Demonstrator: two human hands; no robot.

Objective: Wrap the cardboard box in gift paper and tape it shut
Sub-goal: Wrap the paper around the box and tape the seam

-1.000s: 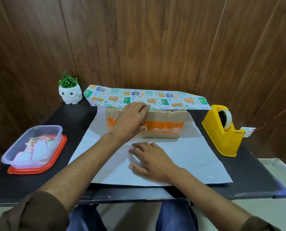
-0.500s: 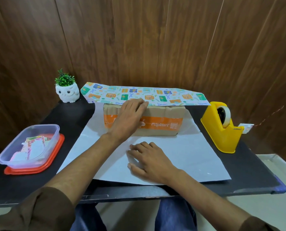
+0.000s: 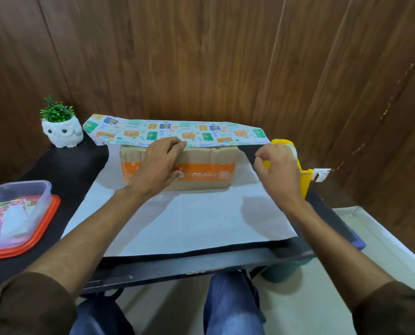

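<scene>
Left hand [image 3: 160, 165] lies flat across the cardboard box [image 3: 208, 170] at the centre of the frame. Its fingers are straight and reach over the top edge onto the printed flap of the gift paper [image 3: 201, 131], while the thumb rests against the orange band on the box's front face. Right hand [image 3: 277, 170] is raised at centre right, just in front of the yellow tape dispenser [image 3: 305, 182]. Its fingers are curled inward, and whether they hold anything cannot be told from this angle.

The box sits lengthwise on the white underside of the gift paper sheet [image 3: 189, 218], towards the sheet's far edge. The far portion of the paper is folded forward over the top of the box, showing its pattern of small gifts and scissors. The near part of the sheet lies spread flat towards the bottom of the frame, almost to the table's front edge.

The dispenser stands on the black table [image 3: 63, 170] just beside the sheet's right edge and is mostly hidden by the right hand. A bit of its tape roll [image 3: 294, 152] shows above the knuckles.

At upper left, a white owl planter [image 3: 62, 134] with a small green plant stands near the table's back corner. At far left, a clear plastic container [image 3: 39, 197] holding paper scraps rests on an orange lid [image 3: 44, 228]. Brown sleeves and blue jeans fill the bottom, and wood panelling fills the top.
</scene>
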